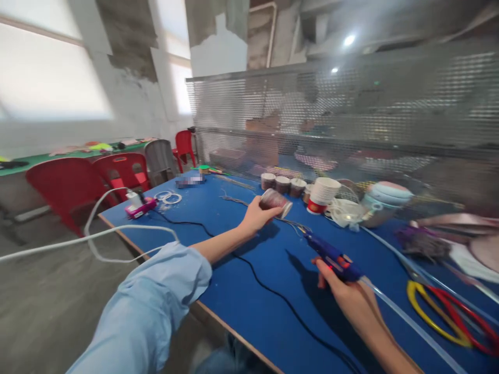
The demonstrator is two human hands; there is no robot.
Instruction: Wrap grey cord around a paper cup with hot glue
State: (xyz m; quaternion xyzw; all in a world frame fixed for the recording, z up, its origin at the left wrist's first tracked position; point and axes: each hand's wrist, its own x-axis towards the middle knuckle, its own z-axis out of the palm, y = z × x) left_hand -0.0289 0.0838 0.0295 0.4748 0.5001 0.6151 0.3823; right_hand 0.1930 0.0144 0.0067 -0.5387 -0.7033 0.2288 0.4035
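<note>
My left hand (258, 215) is closed around a small brownish cup (275, 201), tipped on its side above the blue table (249, 291). In my right hand (349, 296) is a dark blue hot glue gun (329, 253), its nozzle pointing up and left towards the cup. A long clear glue stick (409, 319) sticks out of the gun's back end. Between the nozzle and the cup lie some thin wires or stems (294, 224) on the table. My fingers hide part of the cup's side and the gun's handle.
Several small brown cups (283, 184) line the back edge beside a stack of paper cups (324, 192). Scissors with yellow and red handles (440, 314) lie at the right. A black cord (268, 291) crosses the table from a pink power strip (141, 206). Metal mesh (331, 114) stands behind.
</note>
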